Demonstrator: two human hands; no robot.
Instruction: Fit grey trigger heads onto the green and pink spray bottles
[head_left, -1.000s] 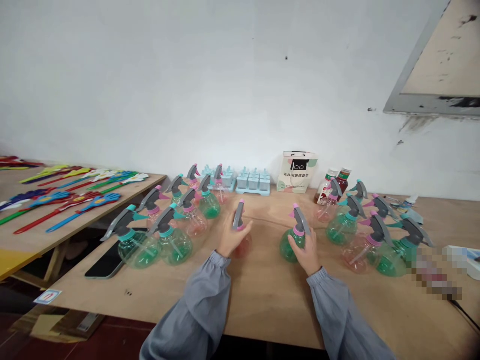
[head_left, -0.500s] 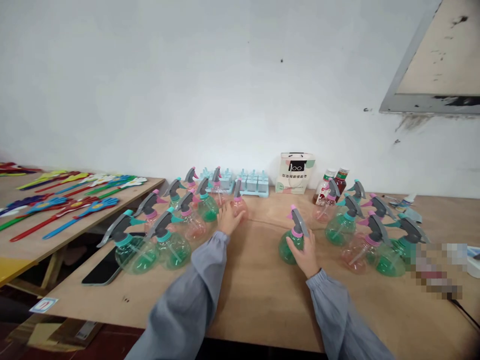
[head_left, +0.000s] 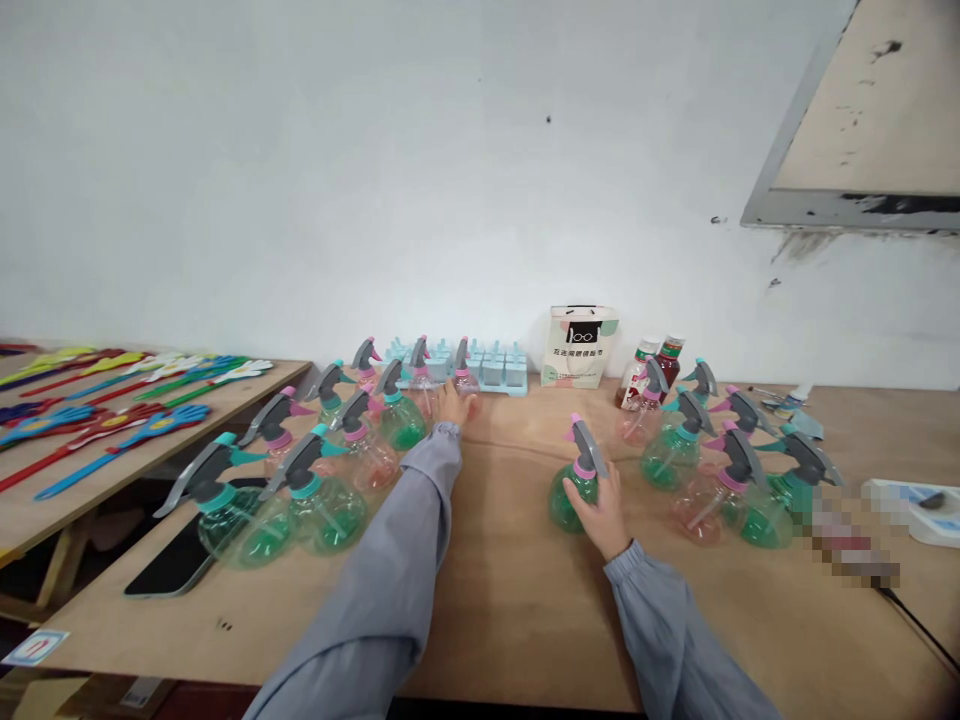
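Note:
At the back of the table, my left hand (head_left: 450,408) is against the left side of a clear pink spray bottle (head_left: 468,388) with a grey trigger head. Its fingers curl on the bottle, partly hidden from view. My right hand (head_left: 604,512) grips a green spray bottle (head_left: 568,498) with a pink collar, thumb on the near side and the other fingers behind. This bottle stands upright on the table. To the left of my left hand is a group of several pink and green spray bottles (head_left: 327,512). Another such group (head_left: 703,505) stands at the right.
Light blue ice-pop moulds (head_left: 504,372), a paper bag (head_left: 579,350) and two sauce bottles (head_left: 670,362) line the wall. A phone (head_left: 169,562) lies at the left under the bottles. A side table (head_left: 225,408) carries colourful hand-shaped clappers. A black cable (head_left: 919,625) runs at right.
My left hand has moved farther back, and the pink spray bottle beside it has shifted toward the wall. My right hand stays on the green spray bottle. The view has turned slightly right.

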